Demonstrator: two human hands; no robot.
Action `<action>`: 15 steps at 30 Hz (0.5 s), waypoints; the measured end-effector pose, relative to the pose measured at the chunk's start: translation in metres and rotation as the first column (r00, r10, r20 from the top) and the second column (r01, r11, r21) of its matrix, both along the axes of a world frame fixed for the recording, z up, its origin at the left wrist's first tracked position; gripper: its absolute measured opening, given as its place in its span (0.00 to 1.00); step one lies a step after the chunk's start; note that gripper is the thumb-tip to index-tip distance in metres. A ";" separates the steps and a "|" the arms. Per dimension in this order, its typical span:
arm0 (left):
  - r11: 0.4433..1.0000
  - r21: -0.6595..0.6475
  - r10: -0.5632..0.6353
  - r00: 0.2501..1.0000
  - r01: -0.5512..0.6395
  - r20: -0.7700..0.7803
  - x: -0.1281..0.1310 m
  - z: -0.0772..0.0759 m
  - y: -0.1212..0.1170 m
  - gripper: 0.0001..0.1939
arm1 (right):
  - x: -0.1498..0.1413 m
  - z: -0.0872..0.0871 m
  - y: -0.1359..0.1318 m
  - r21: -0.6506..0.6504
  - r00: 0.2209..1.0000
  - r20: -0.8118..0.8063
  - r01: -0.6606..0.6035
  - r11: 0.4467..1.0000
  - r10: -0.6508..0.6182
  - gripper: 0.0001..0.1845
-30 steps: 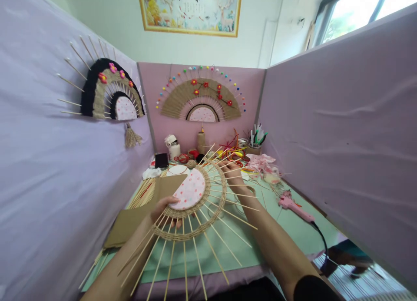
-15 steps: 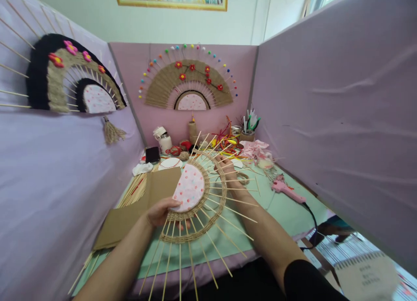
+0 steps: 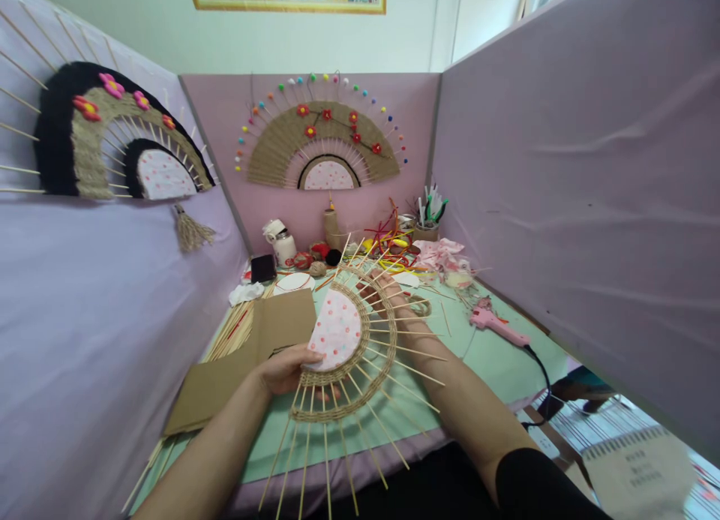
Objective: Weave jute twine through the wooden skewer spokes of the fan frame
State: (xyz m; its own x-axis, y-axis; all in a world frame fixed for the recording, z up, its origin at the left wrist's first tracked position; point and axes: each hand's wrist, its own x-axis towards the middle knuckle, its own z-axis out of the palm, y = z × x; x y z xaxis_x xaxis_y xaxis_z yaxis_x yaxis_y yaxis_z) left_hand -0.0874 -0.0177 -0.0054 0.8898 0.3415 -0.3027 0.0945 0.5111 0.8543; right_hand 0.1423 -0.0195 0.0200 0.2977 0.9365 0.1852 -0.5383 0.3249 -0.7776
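Note:
A half-round fan frame point(image 3: 378, 377) of thin sticks and woven twine spreads out in front of me, tilted, its sticks fanning to the right and down. Its centre is a white half-disc with pink dots point(image 3: 337, 331). My left hand point(image 3: 289, 371) grips the lower corner, thumb on the dotted half-disc and fingers behind the sticks. At the upper end of the outer woven band, my right hand point(image 3: 376, 289) is behind the sticks with bent fingers. Sticks partly cover those fingers, so what they pinch is unclear. A small coil of twine point(image 3: 419, 306) lies beyond my right wrist.
Brown cardboard point(image 3: 225, 377) and a bundle of sticks point(image 3: 236, 325) lie at left. A pink glue gun point(image 3: 498, 325) with a black cord rests at right. Yarn balls, a white bottle point(image 3: 281, 244) and a tool pot point(image 3: 427, 231) stand at the back, below a finished fan point(image 3: 270, 156).
The fan frame has shifted slightly right and down in my left hand's hold. My right hand has moved a little left and down along the outer band, its fingers now further behind the sticks.

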 end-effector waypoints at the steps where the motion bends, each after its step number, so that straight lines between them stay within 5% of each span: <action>1: 1.000 0.009 0.010 0.999 -0.010 -0.038 0.001 0.000 0.000 0.22 | -0.002 0.001 -0.004 -0.004 1.000 -0.023 -0.013 1.000 0.013 0.17; 6: 0.975 0.222 0.055 0.959 0.009 -0.279 -0.011 0.012 0.010 0.17 | -0.002 0.004 -0.016 -0.009 0.999 -0.038 -0.001 1.000 0.001 0.15; 10: 0.849 0.515 0.152 0.876 0.121 -0.457 -0.021 0.049 0.027 0.24 | 0.002 0.000 -0.009 -0.007 0.999 -0.031 0.013 1.000 -0.013 0.15; 13: 0.703 0.692 0.444 0.861 -0.164 -0.248 -0.005 0.070 0.042 0.23 | 0.003 -0.003 0.002 -0.021 1.000 0.004 0.002 1.000 -0.001 0.16; 15: 0.656 0.682 0.529 0.841 -0.323 -0.111 0.018 0.072 0.055 0.24 | 0.002 -0.005 0.009 -0.043 0.998 0.058 -0.012 0.999 0.014 0.16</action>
